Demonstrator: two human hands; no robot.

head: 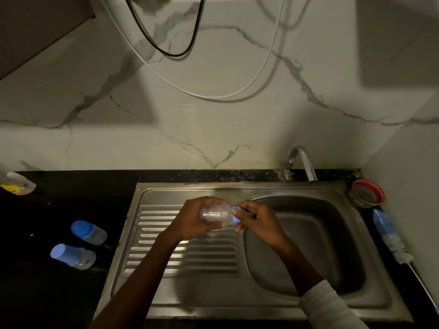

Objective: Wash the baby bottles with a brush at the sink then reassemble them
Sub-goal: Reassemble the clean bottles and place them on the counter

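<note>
A clear baby bottle (215, 214) lies sideways in the air above the steel drainboard (187, 255), gripped around its body by my left hand (193, 220). My right hand (255, 220) pinches the blue collar (236, 213) at the bottle's mouth. Two more bottles with blue caps lie on the black counter at the left, one (89, 232) behind the other (72, 256). A bottle brush (389, 236) with a blue sponge head and white bristles lies on the counter right of the sink.
The sink basin (306, 243) sits right of the drainboard, with the tap (300, 162) behind it. A red-rimmed bowl (367, 193) stands at the back right corner. A clear packet (17, 184) lies at the far left. Cables hang on the marble wall.
</note>
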